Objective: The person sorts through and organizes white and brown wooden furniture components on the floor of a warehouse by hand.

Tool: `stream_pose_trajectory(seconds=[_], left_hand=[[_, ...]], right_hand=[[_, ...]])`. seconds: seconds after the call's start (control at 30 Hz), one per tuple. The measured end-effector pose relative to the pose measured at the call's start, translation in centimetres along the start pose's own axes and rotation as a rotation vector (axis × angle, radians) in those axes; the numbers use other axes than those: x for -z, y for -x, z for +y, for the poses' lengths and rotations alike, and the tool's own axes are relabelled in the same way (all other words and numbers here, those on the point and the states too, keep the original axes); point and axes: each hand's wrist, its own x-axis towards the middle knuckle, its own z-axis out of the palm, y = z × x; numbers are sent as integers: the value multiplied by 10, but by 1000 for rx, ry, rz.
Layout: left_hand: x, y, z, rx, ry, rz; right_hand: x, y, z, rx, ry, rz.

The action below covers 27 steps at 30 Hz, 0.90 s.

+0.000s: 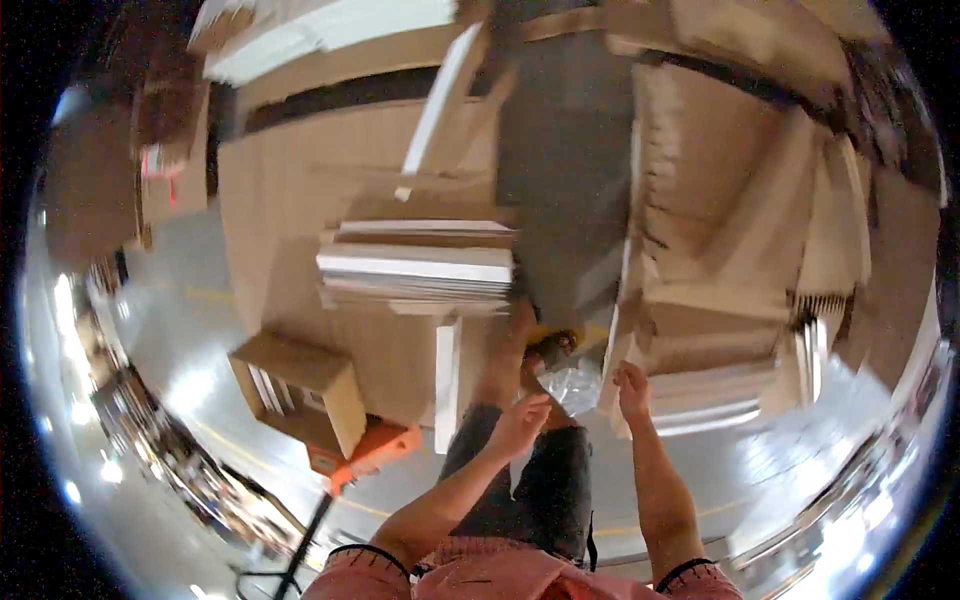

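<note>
In the head view, a piece of clear plastic film (572,388) is seen between the two hands, in front of the person's legs, with the floor (780,470) lying lower behind. The left hand (522,425) is placed to the left of the film, with its fingers curled inward. The right hand (631,392) is raised on the other side, its fingers bent and gathered together, just beside the near corner of a pile of cardboard pieces (705,400). Because the picture is blurred, it cannot be told whether the film is pinched by either hand, or whether the cardboard is touched by the right one.

The film is judged to be very light and soft, without any stiffness of its own; its shine and creases suggest that it may be a little slippery and that it can be torn if it is pulled sharply. It is best taken by a gathered edge, between thumb and fingers, and not by one thin, flat layer.

Further to the left, a stack of white-edged boards (415,268) is laid on a large cardboard surface (275,205). These boards are judged stiff, and heavier when several are lifted together; they would be best held from below, at two opposite edges. Nearer, an open carton (335,400) is supported by an orange platform (385,453).
</note>
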Motion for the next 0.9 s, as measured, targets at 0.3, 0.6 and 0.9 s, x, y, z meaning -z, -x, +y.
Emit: stream_pose_trajectory(seconds=[0.3, 0.6, 0.9], left_hand=[[79, -24, -56, 41, 586, 527], [95, -2, -39, 448, 577, 625], [46, 0, -63, 327, 895, 710]], right_hand=[[-259, -83, -68, 221, 1136, -640], [-358, -75, -25, -292, 1217, -865], [-340, -66, -36, -303, 1293, -960]])
